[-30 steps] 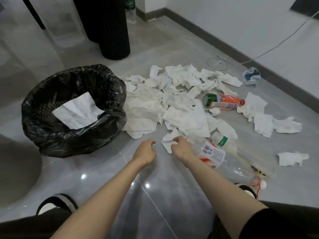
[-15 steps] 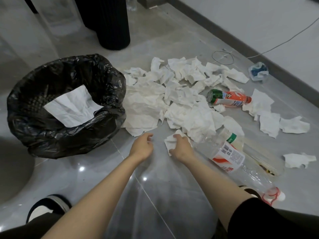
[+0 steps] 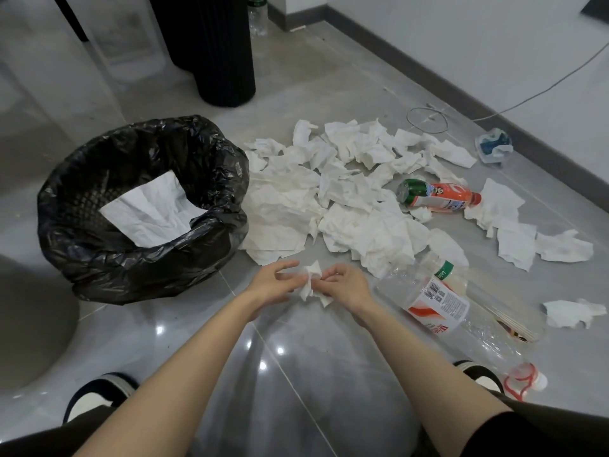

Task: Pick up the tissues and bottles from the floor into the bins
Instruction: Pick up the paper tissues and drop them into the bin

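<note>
My right hand (image 3: 346, 285) pinches a small crumpled white tissue (image 3: 310, 282) just above the floor. My left hand (image 3: 271, 285) is beside it, fingers loosely spread and touching the tissue's left edge. A bin lined with a black bag (image 3: 82, 239) stands to the left with one tissue (image 3: 150, 209) inside. A heap of white tissues (image 3: 349, 206) covers the floor beyond my hands. An orange-labelled bottle (image 3: 438, 196) lies at the heap's right edge. A clear bottle with a red-and-white label (image 3: 438, 305) lies on its side right of my right hand.
A dark ribbed cylinder (image 3: 227, 54) stands behind the bin, a clear bottle (image 3: 257, 14) behind it. Loose tissues (image 3: 573, 313) lie far right. A small blue-and-clear object (image 3: 494, 145) and a cable (image 3: 428, 119) lie by the wall. My shoes (image 3: 95, 395) are at the bottom.
My right hand has lifted the small tissue off the floor, and my left hand has moved in to touch it. The camera view shifted slightly.
</note>
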`<action>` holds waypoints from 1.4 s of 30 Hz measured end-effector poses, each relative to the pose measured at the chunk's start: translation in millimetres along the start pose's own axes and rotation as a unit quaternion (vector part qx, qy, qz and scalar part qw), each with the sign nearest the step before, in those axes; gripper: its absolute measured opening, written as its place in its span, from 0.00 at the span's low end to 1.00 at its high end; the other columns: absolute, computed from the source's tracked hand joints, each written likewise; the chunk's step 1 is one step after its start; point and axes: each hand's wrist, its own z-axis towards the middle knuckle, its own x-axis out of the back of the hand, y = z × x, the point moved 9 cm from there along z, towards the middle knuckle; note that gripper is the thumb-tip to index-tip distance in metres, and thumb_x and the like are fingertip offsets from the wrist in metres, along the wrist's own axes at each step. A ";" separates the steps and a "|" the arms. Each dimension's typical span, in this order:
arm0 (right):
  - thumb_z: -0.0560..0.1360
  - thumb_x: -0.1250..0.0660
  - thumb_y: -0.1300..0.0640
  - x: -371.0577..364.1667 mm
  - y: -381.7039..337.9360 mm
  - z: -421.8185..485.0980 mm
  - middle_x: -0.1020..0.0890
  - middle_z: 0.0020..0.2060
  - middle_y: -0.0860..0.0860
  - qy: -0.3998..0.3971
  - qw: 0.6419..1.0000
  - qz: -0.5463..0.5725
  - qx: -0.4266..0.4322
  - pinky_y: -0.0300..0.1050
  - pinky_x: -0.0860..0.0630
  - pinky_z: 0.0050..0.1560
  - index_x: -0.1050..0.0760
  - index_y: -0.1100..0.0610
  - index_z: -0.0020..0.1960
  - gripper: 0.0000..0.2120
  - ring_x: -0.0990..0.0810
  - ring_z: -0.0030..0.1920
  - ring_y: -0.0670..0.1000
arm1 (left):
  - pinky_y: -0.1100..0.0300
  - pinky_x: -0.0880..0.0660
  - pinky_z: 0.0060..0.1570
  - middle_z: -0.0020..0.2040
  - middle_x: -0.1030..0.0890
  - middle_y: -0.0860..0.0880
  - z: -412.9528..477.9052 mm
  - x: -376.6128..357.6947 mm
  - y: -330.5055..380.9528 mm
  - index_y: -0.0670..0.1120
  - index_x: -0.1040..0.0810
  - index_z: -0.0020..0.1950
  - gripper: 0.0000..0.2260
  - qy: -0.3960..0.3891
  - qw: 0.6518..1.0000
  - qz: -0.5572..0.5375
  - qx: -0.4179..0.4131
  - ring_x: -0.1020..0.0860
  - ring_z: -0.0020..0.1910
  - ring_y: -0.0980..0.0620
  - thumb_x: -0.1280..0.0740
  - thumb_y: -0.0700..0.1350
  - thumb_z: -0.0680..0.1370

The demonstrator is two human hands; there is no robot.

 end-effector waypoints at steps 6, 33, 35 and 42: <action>0.67 0.23 0.62 -11.9 -18.4 -9.5 0.16 0.39 0.56 -0.100 0.993 0.064 0.019 0.42 0.20 0.50 0.19 0.58 0.42 0.06 0.18 0.41 0.50 | 0.64 0.21 0.45 0.44 0.18 0.46 -6.5 9.5 5.9 0.43 0.21 0.53 0.12 0.042 0.997 -0.058 -0.029 0.20 0.42 0.53 0.26 0.39 0.71; 0.74 0.37 0.62 72.0 -15.6 51.4 0.30 0.59 0.59 0.105 0.901 -0.419 0.017 0.51 0.28 0.55 0.34 0.63 0.63 0.19 0.30 0.59 0.60 | 0.56 0.23 0.48 0.40 0.22 0.48 25.1 4.1 23.9 0.46 0.26 0.43 0.04 0.072 0.995 -0.055 -0.031 0.23 0.38 0.53 0.33 0.41 0.77; 0.73 0.33 0.58 72.4 -9.4 49.3 0.33 0.61 0.59 0.101 0.883 -0.458 0.006 0.50 0.30 0.53 0.38 0.61 0.65 0.24 0.33 0.61 0.60 | 0.56 0.23 0.48 0.39 0.22 0.48 23.9 5.4 22.4 0.46 0.27 0.42 0.05 0.078 0.995 -0.055 -0.030 0.23 0.38 0.54 0.33 0.40 0.77; 0.78 0.41 0.59 79.5 4.1 43.9 0.32 0.58 0.57 0.136 0.854 -0.503 0.011 0.50 0.28 0.52 0.25 0.60 0.55 0.10 0.33 0.59 0.59 | 0.59 0.25 0.44 0.38 0.23 0.49 17.9 8.5 19.2 0.47 0.27 0.42 0.06 0.084 0.995 -0.039 -0.033 0.23 0.37 0.54 0.33 0.40 0.77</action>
